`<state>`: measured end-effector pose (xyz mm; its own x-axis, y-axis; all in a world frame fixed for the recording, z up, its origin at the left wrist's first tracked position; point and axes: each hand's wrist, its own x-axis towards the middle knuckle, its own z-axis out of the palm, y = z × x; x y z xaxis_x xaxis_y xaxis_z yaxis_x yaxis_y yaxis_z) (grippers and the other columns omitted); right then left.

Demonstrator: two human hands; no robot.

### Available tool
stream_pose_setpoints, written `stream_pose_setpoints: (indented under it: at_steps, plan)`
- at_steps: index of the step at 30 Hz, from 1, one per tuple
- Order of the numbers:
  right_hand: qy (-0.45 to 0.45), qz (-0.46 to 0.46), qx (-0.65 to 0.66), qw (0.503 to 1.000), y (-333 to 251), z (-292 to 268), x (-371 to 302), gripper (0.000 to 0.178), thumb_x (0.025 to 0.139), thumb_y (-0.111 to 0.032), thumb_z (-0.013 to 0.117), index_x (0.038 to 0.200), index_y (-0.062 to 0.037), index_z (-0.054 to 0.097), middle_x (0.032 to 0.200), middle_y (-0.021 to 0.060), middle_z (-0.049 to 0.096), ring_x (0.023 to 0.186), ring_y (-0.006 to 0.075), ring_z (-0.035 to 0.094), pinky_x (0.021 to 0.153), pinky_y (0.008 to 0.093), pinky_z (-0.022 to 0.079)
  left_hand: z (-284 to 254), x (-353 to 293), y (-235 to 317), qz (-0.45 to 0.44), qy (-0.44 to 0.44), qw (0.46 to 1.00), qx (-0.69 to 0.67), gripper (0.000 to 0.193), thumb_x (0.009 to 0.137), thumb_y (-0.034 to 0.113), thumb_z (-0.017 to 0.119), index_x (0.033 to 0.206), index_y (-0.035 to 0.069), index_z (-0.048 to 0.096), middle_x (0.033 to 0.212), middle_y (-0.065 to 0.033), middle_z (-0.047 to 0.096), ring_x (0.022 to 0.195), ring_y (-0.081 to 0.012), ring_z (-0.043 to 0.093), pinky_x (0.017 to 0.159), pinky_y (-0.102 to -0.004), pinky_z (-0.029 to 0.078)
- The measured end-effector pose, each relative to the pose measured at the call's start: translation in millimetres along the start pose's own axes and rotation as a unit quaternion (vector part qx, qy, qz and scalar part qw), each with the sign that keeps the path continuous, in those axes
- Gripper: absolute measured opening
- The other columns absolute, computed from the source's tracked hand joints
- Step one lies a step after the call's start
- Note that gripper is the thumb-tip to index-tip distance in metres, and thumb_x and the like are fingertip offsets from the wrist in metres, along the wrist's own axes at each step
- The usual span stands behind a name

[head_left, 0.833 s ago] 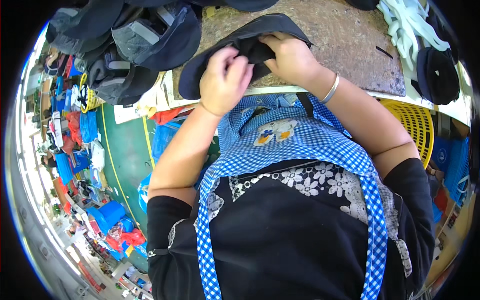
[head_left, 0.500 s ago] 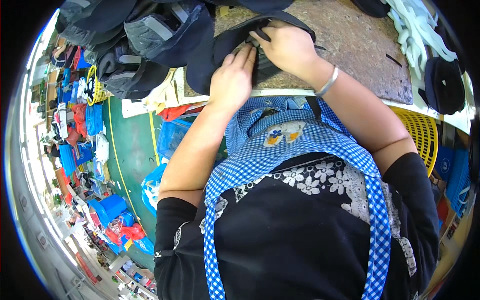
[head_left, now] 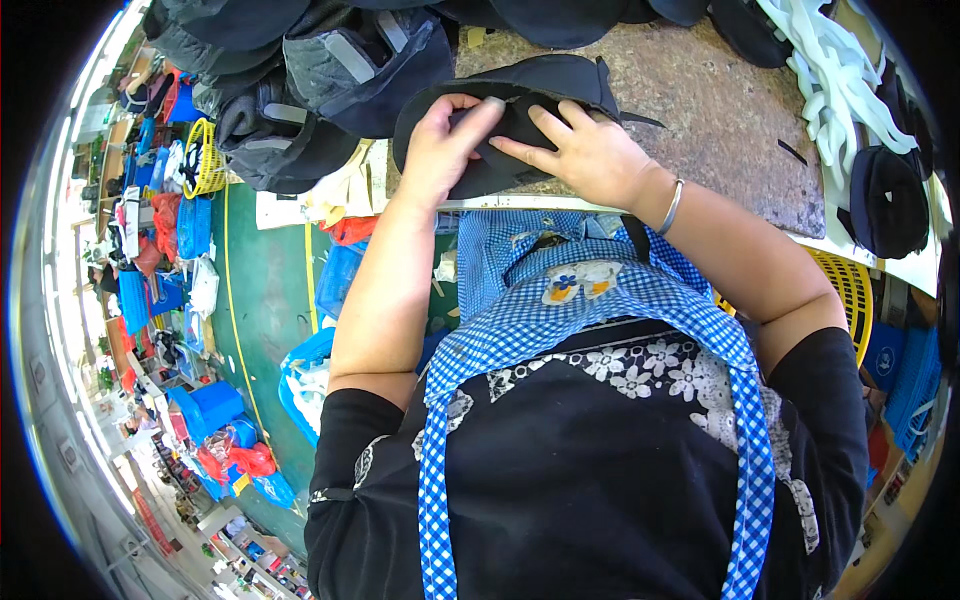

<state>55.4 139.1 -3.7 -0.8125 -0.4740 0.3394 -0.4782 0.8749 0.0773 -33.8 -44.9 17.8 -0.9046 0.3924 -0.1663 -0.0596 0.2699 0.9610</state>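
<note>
A black fabric piece [head_left: 545, 75] with a rounded, brim-like edge and an open middle lies at the front of the worn work board; its exact kind is unclear. My left hand [head_left: 440, 150] grips its left part, with the fingers curled into the opening and the thumb reaching over. My right hand [head_left: 595, 155] rests on the right part of the same piece, its fingers spread and pointing into the opening. A thin dark strip [head_left: 642, 119] sticks out from the piece's right end. What lies under my fingers is hidden.
Grey quilted pieces with black brims [head_left: 345, 65] are heaped at the left. Pale strips [head_left: 840, 90] and a black rounded item [head_left: 888, 200] lie at the right edge of the board [head_left: 730, 130]. A yellow basket [head_left: 845, 290] stands below the table at right.
My right hand has moved down and its fingers have spread from a pinch. My left fingers, laid flat before, now curl into the opening. The black piece looks more opened out.
</note>
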Motion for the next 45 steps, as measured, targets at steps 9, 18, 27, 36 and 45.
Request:
stream_pose_setpoints:
  at_steps: [9, 18, 27, 36, 45]
  plan:
    - [0.044, 0.014, 0.067, 0.997, 11, 7, -13, 0.053, 0.073, -0.013, 0.057, 0.126, -0.0167, 0.054, 0.129, 0.004, 0.052, 0.094, 0.0201, 0.056, 0.075, 0.0285, 0.054, -1, -7, -18, 0.117, 0.015, 0.958, 0.26, 0.043, 0.071, 0.023, 0.075, 0.102, 0.003, 0.054, 0.082, -0.0171, 0.066, 0.075, -0.0284, 0.066, 0.067, -0.0332, 0.052]
    - [-0.034, -0.027, 0.029, 0.999, 4, -5, -4, 0.05, 0.074, -0.016, 0.057, 0.124, -0.0123, 0.056, 0.132, 0.0073, 0.049, 0.1, 0.0254, 0.053, 0.071, 0.0317, 0.054, 11, -21, 5, 0.193, 0.048, 0.863, 0.464, 0.046, 0.069, 0.019, 0.074, 0.107, 0.005, 0.052, 0.103, -0.0178, 0.061, 0.093, -0.0327, 0.062, 0.075, -0.0387, 0.051]
    - [0.074, 0.202, 0.206, 0.955, 26, 0, -29, 0.045, 0.072, -0.009, 0.06, 0.115, 0.0025, 0.055, 0.112, 0.0203, 0.058, 0.104, 0.0354, 0.056, 0.09, 0.0418, 0.046, 37, -24, -3, 0.357, -0.104, 0.817, 0.44, 0.073, 0.067, 0.026, 0.07, 0.129, -0.001, 0.042, 0.125, -0.023, 0.049, 0.109, -0.0384, 0.052, 0.093, -0.0405, 0.045]
    - [0.114, 0.144, 0.081, 0.98, 22, 14, -18, 0.043, 0.075, -0.005, 0.052, 0.116, 0.0081, 0.052, 0.113, 0.0232, 0.056, 0.106, 0.0328, 0.054, 0.095, 0.0369, 0.042, 90, 4, -6, 0.329, 0.054, 0.829, 0.449, 0.039, 0.067, 0.014, 0.066, 0.102, -0.002, 0.058, 0.103, -0.0178, 0.059, 0.098, -0.0328, 0.055, 0.088, -0.0415, 0.044]
    - [-0.003, 0.162, 0.238, 0.958, 38, -15, -27, 0.046, 0.072, 0.001, 0.055, 0.118, 0.0015, 0.056, 0.106, 0.0238, 0.06, 0.096, 0.0378, 0.059, 0.086, 0.0395, 0.048, 80, 3, 7, 0.214, -0.001, 0.812, 0.542, 0.023, 0.076, 0.015, 0.051, 0.094, 0.01, 0.065, 0.091, -0.0107, 0.065, 0.091, -0.0262, 0.062, 0.085, -0.0435, 0.045]
